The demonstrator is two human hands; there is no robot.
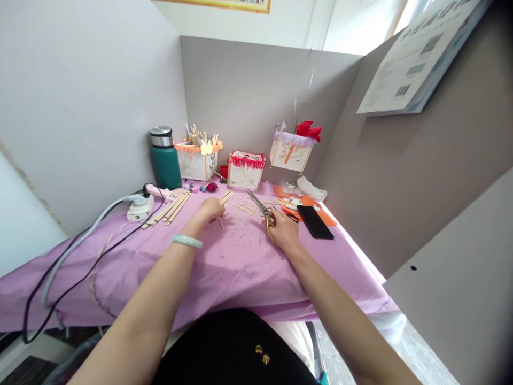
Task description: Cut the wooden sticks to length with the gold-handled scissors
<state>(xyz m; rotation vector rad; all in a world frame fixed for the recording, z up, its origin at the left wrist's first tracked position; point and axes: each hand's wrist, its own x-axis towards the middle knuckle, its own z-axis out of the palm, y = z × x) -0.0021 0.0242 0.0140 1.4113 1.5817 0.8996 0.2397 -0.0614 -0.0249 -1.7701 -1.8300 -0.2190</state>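
Plenty of daylight in here, strongest by the bright window at upper right, which burns out to white. A hard white streak of glare runs down the right edge of the table. The left partition looks pale and evenly lit, while the right partition sits duller, with shadow beneath the hanging papers. Shadows around the left hand and right hand are faint. The wide view stretches both forearms; the papers' print smears, and the far-right edge sinks into blurred darkness.
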